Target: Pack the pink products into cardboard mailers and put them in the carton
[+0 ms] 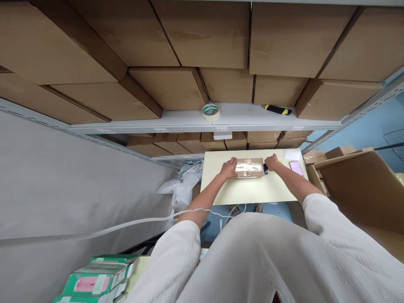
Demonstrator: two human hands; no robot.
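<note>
Bracing box (249, 168): left hand (228, 168) spread against one end, right hand (272, 161) curled around blue tool (265, 169). Probably light, stiff, slick-topped; grip ends.

1. The scene is viewed from the wearer's head, facing forward and down.
2. The shirt (268, 256) is caught close, across the bottom edge.
3. The tabletop (246, 192) is seen from above, farther off, right of centre.
4. The upper part is spanned by the shelf (183, 116).

A storeroom — metal shelving (235, 115) stacked with cardboard boxes (205, 35).
</note>
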